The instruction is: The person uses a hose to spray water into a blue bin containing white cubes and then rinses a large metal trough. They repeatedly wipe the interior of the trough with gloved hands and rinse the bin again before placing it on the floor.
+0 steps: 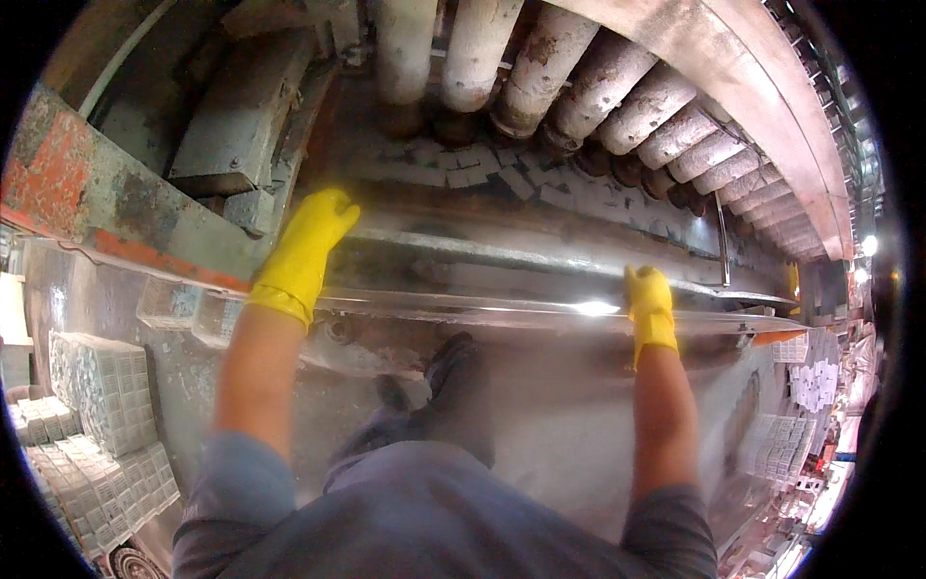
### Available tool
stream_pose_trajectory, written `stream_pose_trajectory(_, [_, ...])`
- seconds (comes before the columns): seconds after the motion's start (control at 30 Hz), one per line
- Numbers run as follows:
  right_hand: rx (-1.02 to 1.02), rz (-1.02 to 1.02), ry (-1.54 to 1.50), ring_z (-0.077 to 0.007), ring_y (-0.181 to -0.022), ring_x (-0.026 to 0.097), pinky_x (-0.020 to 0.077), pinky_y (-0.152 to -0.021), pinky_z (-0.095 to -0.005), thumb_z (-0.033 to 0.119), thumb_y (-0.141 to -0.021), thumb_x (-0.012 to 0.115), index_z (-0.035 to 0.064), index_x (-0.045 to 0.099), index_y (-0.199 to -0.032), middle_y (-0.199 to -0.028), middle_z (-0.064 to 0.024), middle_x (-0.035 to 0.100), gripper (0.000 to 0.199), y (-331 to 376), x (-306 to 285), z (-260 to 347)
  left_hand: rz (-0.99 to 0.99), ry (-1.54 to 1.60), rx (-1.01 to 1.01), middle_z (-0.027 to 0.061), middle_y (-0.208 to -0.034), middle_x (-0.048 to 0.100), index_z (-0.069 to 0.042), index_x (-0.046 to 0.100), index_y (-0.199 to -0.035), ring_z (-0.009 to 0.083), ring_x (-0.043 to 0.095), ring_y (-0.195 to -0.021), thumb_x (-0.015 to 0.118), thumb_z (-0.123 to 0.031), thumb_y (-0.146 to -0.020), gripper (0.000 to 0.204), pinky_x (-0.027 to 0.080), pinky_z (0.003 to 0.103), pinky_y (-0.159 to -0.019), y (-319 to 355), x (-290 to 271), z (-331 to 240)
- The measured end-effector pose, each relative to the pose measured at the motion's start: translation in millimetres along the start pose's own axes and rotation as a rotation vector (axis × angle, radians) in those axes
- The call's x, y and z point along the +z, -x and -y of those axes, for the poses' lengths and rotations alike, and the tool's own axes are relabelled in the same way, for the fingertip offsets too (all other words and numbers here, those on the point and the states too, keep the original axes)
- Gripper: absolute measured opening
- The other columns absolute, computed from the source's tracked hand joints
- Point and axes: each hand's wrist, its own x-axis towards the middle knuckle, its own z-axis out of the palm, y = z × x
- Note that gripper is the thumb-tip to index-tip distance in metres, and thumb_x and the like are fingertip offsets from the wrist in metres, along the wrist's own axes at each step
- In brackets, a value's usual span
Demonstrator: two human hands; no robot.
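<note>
Both my hands wear yellow rubber gloves and reach over the near edge of a long machine. My left hand (313, 236) is closed at the left end of a long grey bar (473, 251); what its curled fingers grip is hidden. Farther along, my right hand (649, 299) is closed on that bar, which runs on past it to the right. A pale, shiny edge strip (463, 306) lies just nearer to me, below both fists. Mist blurs the bar and the trough behind it, where broken pale tile-like pieces (482, 172) lie.
A row of thick, worn cylinders (550, 68) hangs over the trough under a curved beam (733, 68). At left is a rusty orange-and-grey frame (106, 183) with a metal box (231, 125). Stacked pale blocks (106, 386) stand on the floor at left, more stacks (776, 444) at right.
</note>
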Motion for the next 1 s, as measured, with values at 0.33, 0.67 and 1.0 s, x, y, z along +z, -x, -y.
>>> stream_pose_trajectory(0.33, [0.008,-0.002,0.012,-0.0257,-0.07,0.073,0.057,-0.07,-0.0399,0.046,-0.094,0.067,0.0046,0.071,-0.101,-0.08,-0.0129,0.074,0.043,35.1,-4.1,-9.0,0.053,0.007,-0.062,0.0189,-0.113,0.073,-0.005,0.072,-0.114,0.0353,0.068,-0.109,0.075,-0.038,-0.085,0.044,0.053,0.046,-0.094,33.1,0.3,5.3])
stream_pose_trajectory(0.67, [-0.083,-0.091,0.112,-0.032,-0.081,0.074,0.0555,-0.078,-0.0419,0.048,-0.093,0.066,0.0039,0.072,-0.098,-0.081,-0.0148,0.075,0.045,37.1,9.5,-44.8,-0.015,-0.006,0.017,0.0167,-0.103,0.077,-0.002,0.073,-0.107,0.0291,0.074,-0.098,0.078,-0.032,-0.085,0.038,0.056,0.039,-0.086,56.6,3.7,2.3])
stream_pose_trajectory(1.0, [-0.026,-0.059,0.094,-0.0329,-0.088,0.074,0.0555,-0.081,-0.0426,0.05,-0.093,0.066,0.0048,0.073,-0.102,-0.087,-0.0155,0.076,0.046,66.5,5.2,-54.0,-0.049,-0.015,0.047,0.0164,-0.101,0.077,-0.002,0.074,-0.107,0.0291,0.075,-0.096,0.079,-0.032,-0.084,0.038,0.057,0.039,-0.085,82.1,11.5,9.5])
